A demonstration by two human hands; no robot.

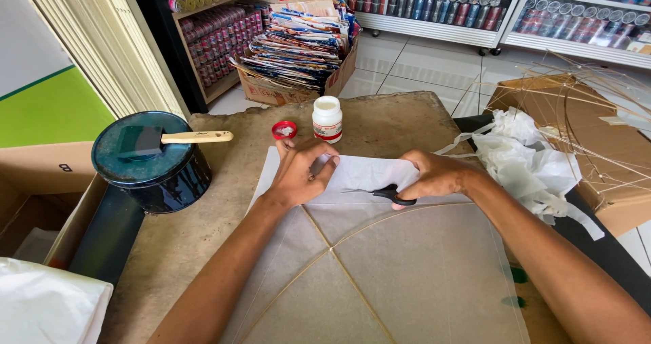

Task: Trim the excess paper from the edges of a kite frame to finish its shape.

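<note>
Thin white paper (pixel 407 276) stretched over crossed bamboo sticks (pixel 346 266) fills the near part of the view — a kite sheet lying flat on the brown work board (pixel 203 235), with both forearms reaching over it.

At the sheet's far edge, the right hand (pixel 434 178) is closed around the black handles of a small pair of scissors (pixel 380 193). The blades point away from that grip toward the left hand, so their long axis runs nearly level across the sheet, along the curved stick that bows there. Whether the blades themselves are parted or together is hard to tell; they look nearly shut.

Just beyond the blade tips, the left hand (pixel 302 174) presses down on the folded paper edge (pixel 359 171), fingers bent and pinching it flat. That hand holds the paper only, no tool. So the strip to be worked lies between the two hands, on the far side of the scissors, with the right hand nearer to the cut line and the left hand anchoring.

Past the left hand's fingertips stand a small white glue bottle (pixel 327 119) and its red cap (pixel 284 130) — close together but apart. Well off to the left hand's outer side sits a dark round tin (pixel 152 161) with a brush (pixel 173 139) laid across its lid. Beyond the right wrist lies a heap of crumpled white paper scraps (pixel 522 157).
</note>
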